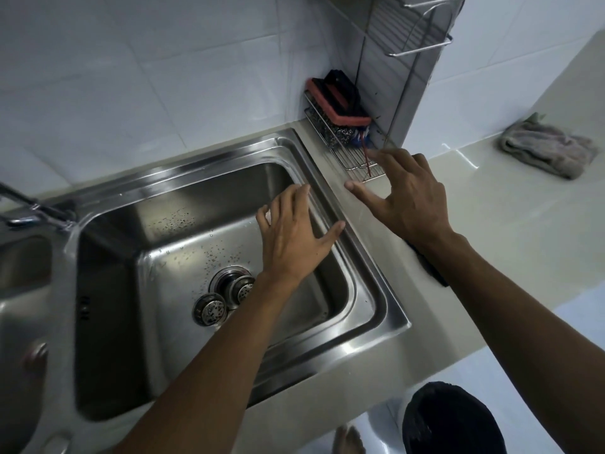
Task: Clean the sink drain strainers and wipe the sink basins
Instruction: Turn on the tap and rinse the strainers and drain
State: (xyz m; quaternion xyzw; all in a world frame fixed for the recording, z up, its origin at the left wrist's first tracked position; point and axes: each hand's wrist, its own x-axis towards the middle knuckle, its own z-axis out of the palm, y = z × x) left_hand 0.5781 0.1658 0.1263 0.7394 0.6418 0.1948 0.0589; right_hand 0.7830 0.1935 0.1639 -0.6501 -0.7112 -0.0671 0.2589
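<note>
Left edge: a thin metal tap [32, 211] is seen, blurred, behind the sink's left corner.
Basin: the sink basin [183, 198] is rectangular, of brushed stainless steel with rounded corners. Its floor is beaded with droplets.
Strainers: two round, perforated steel pieces are found on the basin floor. The seated strainer [244, 290] sits at the drain opening, and the loose strainer [210, 310] lies just beside it.
Left hand: the left hand [294, 234] is held palm-down over the basin's right wall. Its fingers are straight and spread apart, and nothing is gripped.
Rack: a wire rack [353, 158] at the back edge of the worktop [491, 224] is loaded with steel wool [337, 132] and a red-and-black scrub pad [340, 99].
Right hand: the right hand [406, 198] is held over the worktop in front of the rack, with its fingers splayed apart and nothing held.
Right edge: a crumpled grey cloth [550, 152] lies on the glossy pale worktop.
</note>
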